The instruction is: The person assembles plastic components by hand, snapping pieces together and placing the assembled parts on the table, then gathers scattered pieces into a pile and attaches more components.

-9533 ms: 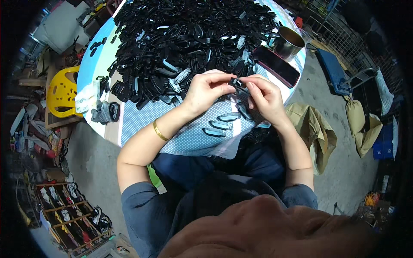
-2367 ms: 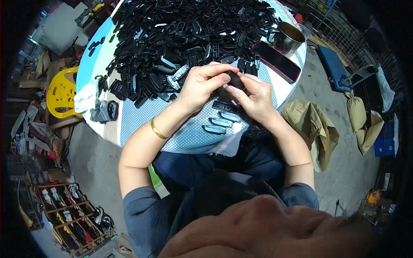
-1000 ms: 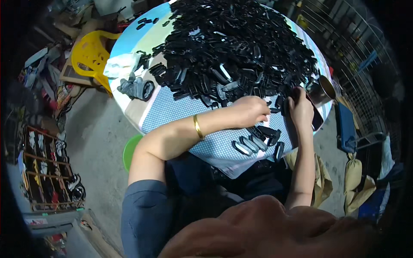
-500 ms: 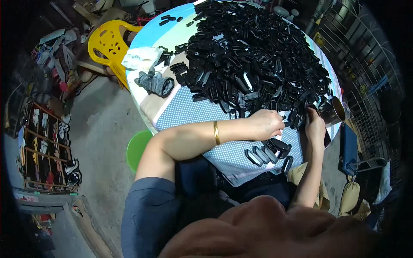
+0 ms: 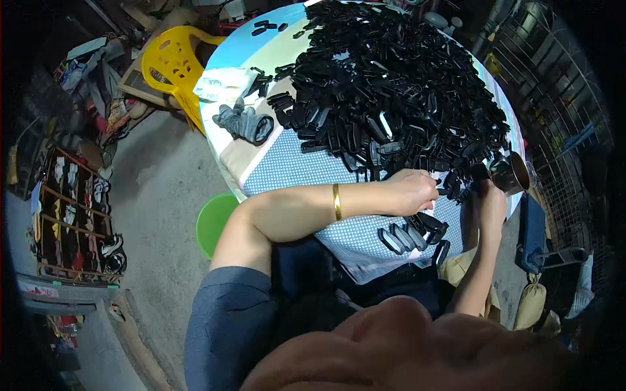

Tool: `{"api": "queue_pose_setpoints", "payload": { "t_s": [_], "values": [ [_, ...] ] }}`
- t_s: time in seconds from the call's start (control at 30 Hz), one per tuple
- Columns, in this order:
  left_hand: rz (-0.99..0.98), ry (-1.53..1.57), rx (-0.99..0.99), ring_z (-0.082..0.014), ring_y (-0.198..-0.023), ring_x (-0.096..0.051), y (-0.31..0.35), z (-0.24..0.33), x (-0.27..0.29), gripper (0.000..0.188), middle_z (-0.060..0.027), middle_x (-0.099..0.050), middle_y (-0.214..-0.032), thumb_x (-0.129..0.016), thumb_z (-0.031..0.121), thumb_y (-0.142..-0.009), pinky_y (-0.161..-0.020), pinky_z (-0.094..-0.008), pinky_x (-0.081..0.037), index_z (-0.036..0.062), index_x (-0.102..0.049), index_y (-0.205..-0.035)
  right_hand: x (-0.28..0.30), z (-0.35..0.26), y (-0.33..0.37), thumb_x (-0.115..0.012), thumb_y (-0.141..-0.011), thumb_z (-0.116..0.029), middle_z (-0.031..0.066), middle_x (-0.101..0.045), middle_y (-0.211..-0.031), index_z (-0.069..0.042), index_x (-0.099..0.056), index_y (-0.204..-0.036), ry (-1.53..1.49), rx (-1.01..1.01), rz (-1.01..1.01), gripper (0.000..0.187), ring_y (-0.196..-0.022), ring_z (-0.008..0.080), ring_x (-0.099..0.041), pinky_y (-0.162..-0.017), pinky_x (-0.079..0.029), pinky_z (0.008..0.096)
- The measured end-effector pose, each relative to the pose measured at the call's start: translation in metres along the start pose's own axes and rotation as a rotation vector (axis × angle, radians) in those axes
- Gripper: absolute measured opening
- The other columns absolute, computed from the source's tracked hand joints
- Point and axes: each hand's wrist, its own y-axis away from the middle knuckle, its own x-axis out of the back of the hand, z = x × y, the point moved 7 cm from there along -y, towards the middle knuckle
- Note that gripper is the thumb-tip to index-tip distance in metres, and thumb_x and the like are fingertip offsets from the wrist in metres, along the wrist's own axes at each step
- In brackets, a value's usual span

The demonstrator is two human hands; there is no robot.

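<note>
A great heap of small oblong black plastic pieces (image 5: 398, 85) covers much of the round table. At its near edge my left hand (image 5: 412, 191) is closed, back up, fingers curled; dark pieces show beside its fingertips, and what lies inside the grip is hidden. My right hand (image 5: 490, 194) is at the table's right side, just below a shiny metal cup (image 5: 509, 173) tipped on its side. A dark shape shows at that hand's blurred fingertips. Below my left hand, a short row of grey-black pieces (image 5: 402, 238) lies on the checked cloth (image 5: 352, 241).
Grey gloves (image 5: 244, 124) and a white packet (image 5: 223, 85) lie on the table's left side. A yellow plastic chair (image 5: 173, 65) stands beyond them. A green bucket (image 5: 216, 225) is on the floor by the table's left edge. Wire racks (image 5: 554, 85) stand to the right.
The view has shifted slightly, moving the table and heap rightward in the picture. My right hand has moved a little down and right, close below the cup. My left hand keeps its place by the heap.
</note>
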Motion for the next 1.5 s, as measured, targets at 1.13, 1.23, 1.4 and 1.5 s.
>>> {"api": "queue_pose_setpoints", "payload": {
  "t_s": [1.13, 1.23, 1.4, 1.5],
  "values": [
    [0.337, 1.396, 0.396, -0.0136, -0.088, -0.061, -0.007, -0.028, 0.016, 0.045, -0.0101, -0.057, -0.105, -0.062, -0.006, -0.080, -0.076, -0.0262, -0.053, -0.0021, -0.046, -0.121, 0.025, -0.077, 0.013, -0.062, -0.084, 0.000, 0.0059, -0.058, -0.102, 0.003, -0.056, -0.103, -1.368, 0.137, 0.259, 0.020, -0.092, 0.0118, -0.056, -0.082, -0.044, 0.0246],
    [0.370, 1.454, 0.446, -0.0126, -0.078, -0.062, -0.009, -0.028, 0.018, 0.039, -0.0077, -0.054, -0.102, -0.062, -0.004, -0.081, -0.073, -0.0239, -0.053, -0.0004, -0.049, -0.117, 0.021, -0.066, 0.015, -0.061, -0.085, -0.001, 0.0057, -0.058, -0.101, 0.004, -0.056, -0.105, -1.398, 0.071, 0.235, 0.022, -0.091, 0.0111, -0.056, -0.080, -0.045, 0.0238],
    [0.335, 1.566, 0.482, -0.0136, -0.082, -0.061, -0.005, -0.039, 0.015, 0.033, -0.0073, -0.056, -0.099, -0.048, 0.009, -0.093, -0.074, -0.0278, -0.054, 0.0014, -0.046, -0.125, 0.017, -0.068, 0.015, -0.061, -0.086, -0.004, 0.0050, -0.061, -0.097, 0.004, -0.057, -0.110, -1.489, 0.025, 0.149, 0.026, -0.081, 0.0080, -0.057, -0.068, -0.047, 0.0202],
    [0.343, 1.649, 0.544, -0.0181, -0.082, -0.062, -0.001, -0.044, 0.015, 0.033, -0.0107, -0.058, -0.099, -0.043, 0.013, -0.096, -0.074, -0.0296, -0.054, -0.0002, -0.043, -0.126, 0.018, -0.063, 0.012, -0.062, -0.086, -0.005, 0.0050, -0.061, -0.095, 0.004, -0.057, -0.109, -1.543, -0.032, 0.117, 0.025, -0.079, 0.0082, -0.057, -0.066, -0.048, 0.0205]
  ]
}}
